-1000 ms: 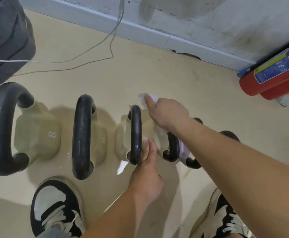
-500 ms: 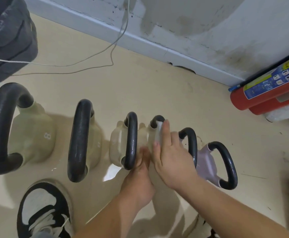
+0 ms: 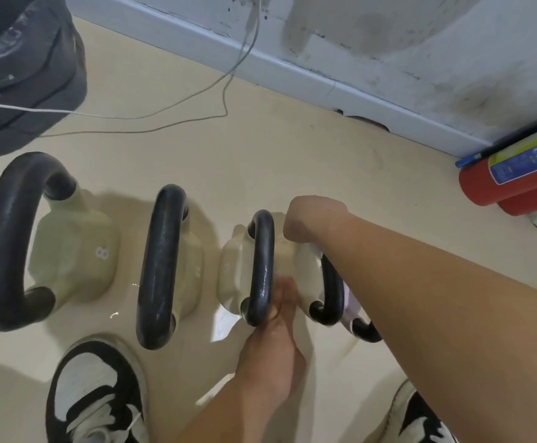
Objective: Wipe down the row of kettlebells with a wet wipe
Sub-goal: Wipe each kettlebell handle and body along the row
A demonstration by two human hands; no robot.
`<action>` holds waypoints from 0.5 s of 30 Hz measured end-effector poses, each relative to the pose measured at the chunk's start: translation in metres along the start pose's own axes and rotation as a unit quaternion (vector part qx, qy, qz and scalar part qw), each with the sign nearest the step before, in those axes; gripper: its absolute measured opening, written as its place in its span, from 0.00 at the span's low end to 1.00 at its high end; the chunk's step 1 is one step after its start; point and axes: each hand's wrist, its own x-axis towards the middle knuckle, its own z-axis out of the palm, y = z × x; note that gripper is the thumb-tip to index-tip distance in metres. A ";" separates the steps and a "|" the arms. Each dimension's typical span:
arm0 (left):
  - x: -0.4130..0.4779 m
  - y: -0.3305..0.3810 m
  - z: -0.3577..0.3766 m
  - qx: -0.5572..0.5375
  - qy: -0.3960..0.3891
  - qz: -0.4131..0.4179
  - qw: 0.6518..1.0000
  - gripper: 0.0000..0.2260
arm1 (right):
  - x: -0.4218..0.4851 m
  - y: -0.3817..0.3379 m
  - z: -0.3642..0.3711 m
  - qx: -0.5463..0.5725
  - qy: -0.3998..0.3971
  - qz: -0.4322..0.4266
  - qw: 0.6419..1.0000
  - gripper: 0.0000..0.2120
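Standing in a row on the glossy beige floor (image 3: 292, 161), near a scuffed white wall (image 3: 420, 43), were the kettlebells (image 3: 69, 260). The left hand (image 3: 270, 353) lay with straight fingers against the fourth kettlebell (image 3: 305, 276). The right hand (image 3: 312, 222) curled over its far side, grip hidden. A red fire extinguisher (image 3: 510, 183) lay by the wall.
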 end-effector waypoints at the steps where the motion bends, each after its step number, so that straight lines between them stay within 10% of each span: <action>1: 0.000 0.000 -0.001 -0.009 -0.007 -0.006 1.000 0.44 | -0.002 0.001 0.000 0.026 0.013 0.012 1.000 0.07; 9: -0.002 0.003 -0.009 -0.027 -0.037 -0.007 0.999 0.45 | -0.076 0.015 0.057 0.413 0.221 0.030 0.883 0.12; 15: 0.003 0.000 -0.012 -0.001 -0.058 -0.002 0.998 0.43 | -0.125 0.009 0.122 0.467 0.319 0.005 0.825 0.20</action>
